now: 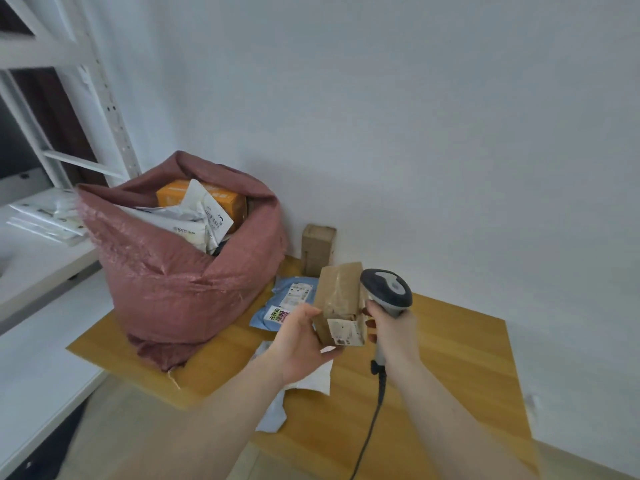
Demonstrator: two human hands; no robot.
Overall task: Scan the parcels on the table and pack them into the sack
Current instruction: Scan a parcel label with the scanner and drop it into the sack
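Your left hand (pixel 300 341) is gripping a small brown cardboard parcel (pixel 341 304) above the tabletop (pixel 450 358), fingers curled around its left side, its white label (pixel 344 331) facing you. Your right hand (pixel 393 332) is wrapping tightly around the handle of a grey barcode scanner (pixel 388 292), whose head is sitting just beside the parcel's right edge; its cable (pixel 372 420) is trailing down toward you.

The right half of the tabletop is lying open, with the wall close behind it. On the left end, the pink woven sack (pixel 180 282) is standing with its mouth rolled open, holding an orange box (pixel 204 199) and several white mailers (pixel 194 220) piled near the rim. Behind the held parcel, a tall brown box (pixel 317 249) is standing against the wall, a blue mailer (pixel 277 306) is lying flat, and a white mailer (pixel 311 379) is lying under your left wrist.
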